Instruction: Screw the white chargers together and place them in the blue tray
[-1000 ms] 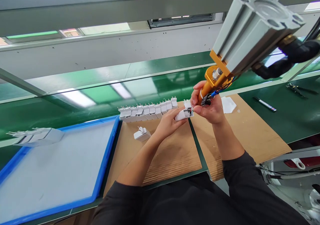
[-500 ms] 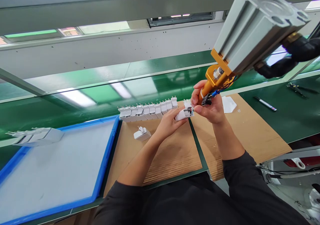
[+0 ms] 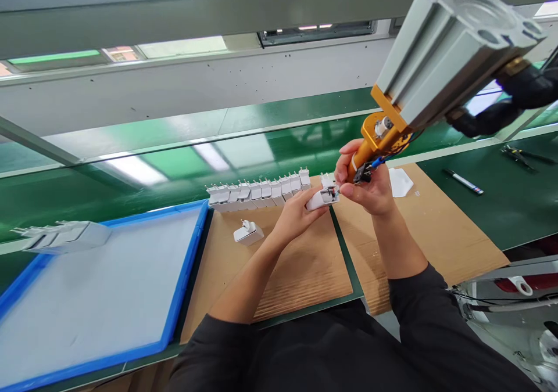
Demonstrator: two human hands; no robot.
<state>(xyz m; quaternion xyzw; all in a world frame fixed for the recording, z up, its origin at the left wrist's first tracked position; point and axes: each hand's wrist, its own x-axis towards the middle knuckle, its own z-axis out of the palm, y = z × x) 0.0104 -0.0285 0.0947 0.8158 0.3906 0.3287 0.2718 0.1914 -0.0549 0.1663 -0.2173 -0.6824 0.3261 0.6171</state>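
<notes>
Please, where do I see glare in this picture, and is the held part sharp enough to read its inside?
Head view: glossy green panel carries bright, window-like reflections; head view: white housing has a fairly clear outline, but its inner parts are too small to tell apart.

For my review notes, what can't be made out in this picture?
Head view, hidden: the lower end of the orange tool, behind the right hand.
Head view, hidden: part of the white casing, under the left hand.
Head view, too small: the fine parts inside the casing.
Head view, cut off: the blue-rimmed tray, by the left edge.
Head view, too small: print on the marker pen.
</notes>
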